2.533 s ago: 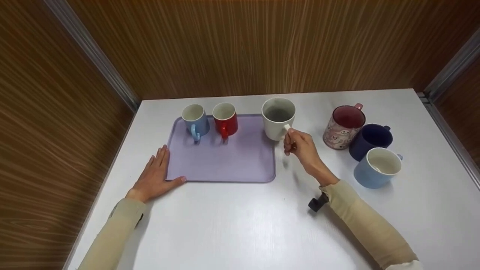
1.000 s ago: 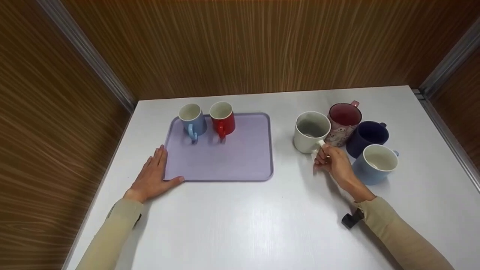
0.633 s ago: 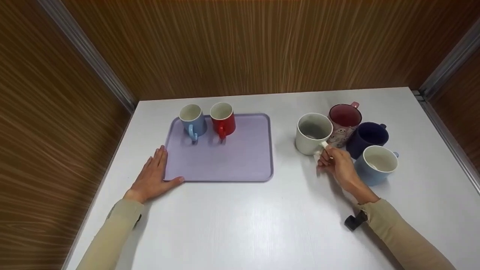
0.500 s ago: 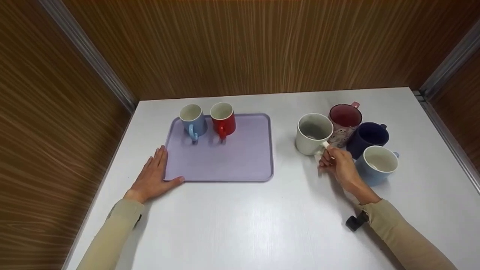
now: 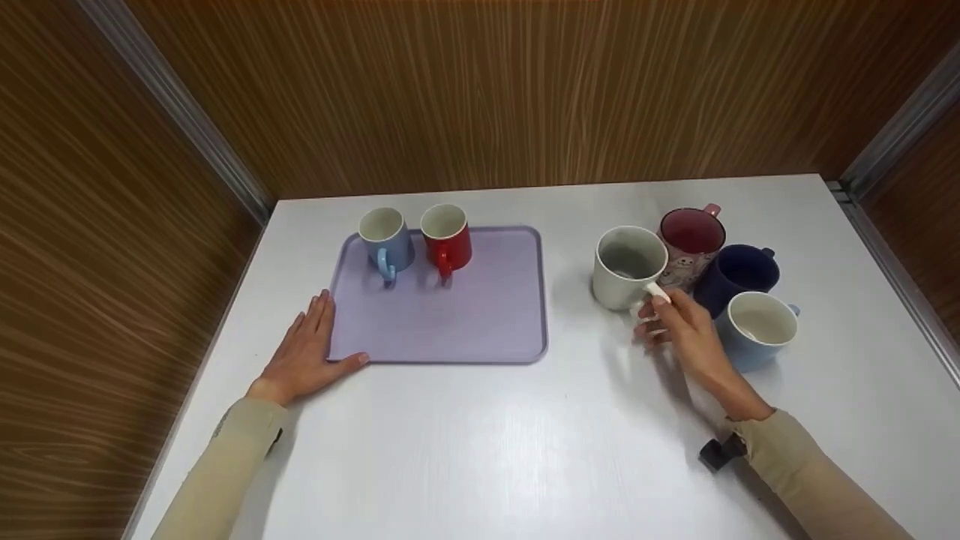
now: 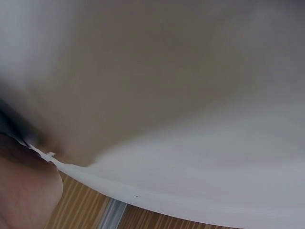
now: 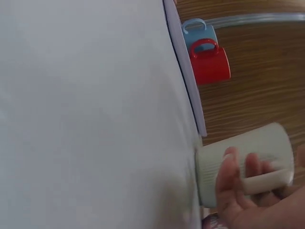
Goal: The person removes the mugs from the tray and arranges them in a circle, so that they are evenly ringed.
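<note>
A white mug (image 5: 621, 289) stands upright on the table, right of the lilac tray (image 5: 442, 330). My right hand (image 5: 691, 334) is at its handle, fingers loosened and spread. In the right wrist view the mug's handle (image 7: 267, 181) shows uncovered, with fingertips (image 7: 228, 167) beside it and others behind it. My left hand (image 5: 300, 356) lies flat at the tray's left edge, its thumb at the front corner. On the tray stand a light blue mug (image 5: 396, 253) and a red mug (image 5: 454, 252), handles towards me.
Close to the white mug's right stand a pink patterned mug (image 5: 681, 266), a dark blue mug (image 5: 716, 289) and a larger light blue mug (image 5: 739, 341). A wood-grain wall (image 5: 480, 90) rises behind the white table (image 5: 480, 442).
The white mug has moved right, from the tray's right edge to beside the pink patterned mug. My right hand has just loosened its fingers from the handle. My left hand has stayed put.
</note>
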### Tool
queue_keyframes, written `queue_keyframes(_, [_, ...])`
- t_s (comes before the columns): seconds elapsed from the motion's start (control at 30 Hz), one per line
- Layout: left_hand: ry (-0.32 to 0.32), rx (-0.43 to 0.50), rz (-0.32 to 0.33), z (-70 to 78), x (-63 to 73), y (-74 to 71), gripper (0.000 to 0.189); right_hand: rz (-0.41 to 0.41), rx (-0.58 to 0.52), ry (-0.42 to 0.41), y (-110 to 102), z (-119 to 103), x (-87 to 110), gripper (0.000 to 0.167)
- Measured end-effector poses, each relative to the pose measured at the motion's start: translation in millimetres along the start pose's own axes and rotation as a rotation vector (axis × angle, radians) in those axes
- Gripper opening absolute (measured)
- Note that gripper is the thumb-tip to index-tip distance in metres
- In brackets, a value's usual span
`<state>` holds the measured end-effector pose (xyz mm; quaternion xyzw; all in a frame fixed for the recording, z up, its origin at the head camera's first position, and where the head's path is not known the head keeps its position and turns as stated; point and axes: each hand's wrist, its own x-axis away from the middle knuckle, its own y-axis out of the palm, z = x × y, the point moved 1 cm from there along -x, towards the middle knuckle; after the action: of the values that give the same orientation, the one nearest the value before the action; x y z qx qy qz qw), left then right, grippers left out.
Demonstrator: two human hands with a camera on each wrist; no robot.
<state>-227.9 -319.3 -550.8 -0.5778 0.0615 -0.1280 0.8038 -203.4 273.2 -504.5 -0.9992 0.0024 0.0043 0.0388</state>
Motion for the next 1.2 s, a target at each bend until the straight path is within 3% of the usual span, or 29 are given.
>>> queue_keyframes(0.13, [0.002,-0.004,0.003,-0.4,0.2,-0.7,0.125,0.032,0.173,-0.053,1.6,-5.1,7.8,0.031])
queue_keyframes(0.33, [0.011,0.002,0.015,-1.4,1.6,0.8,0.125,0.105,0.339,-0.182,-1.3,-10.1,18.9,0.040])
queue_keyframes(0.47, [0.005,0.002,0.006,-1.8,1.6,0.8,0.125,0.159,0.366,-0.262,-5.4,-21.8,23.0,0.038])
queue_keyframes(0.6, [-0.002,-0.004,-0.003,-1.3,0.8,0.3,0.126,0.191,0.326,-0.301,-6.2,-39.2,24.6,0.034])
queue_keyframes(0.77, [-0.009,-0.008,-0.004,0.6,0.4,-0.5,0.126,0.144,0.285,-0.338,1.5,-56.6,20.1,0.031])
queue_keyframes(0.93, [-0.015,-0.006,-0.017,1.4,1.2,0.9,0.127,0.073,0.242,-0.364,22.4,-60.5,6.4,0.026])
queue_keyframes(1.2, [-0.012,-0.003,-0.010,0.3,0.7,0.0,0.127,-0.070,0.332,-0.364,68.4,-62.9,-23.4,0.024])
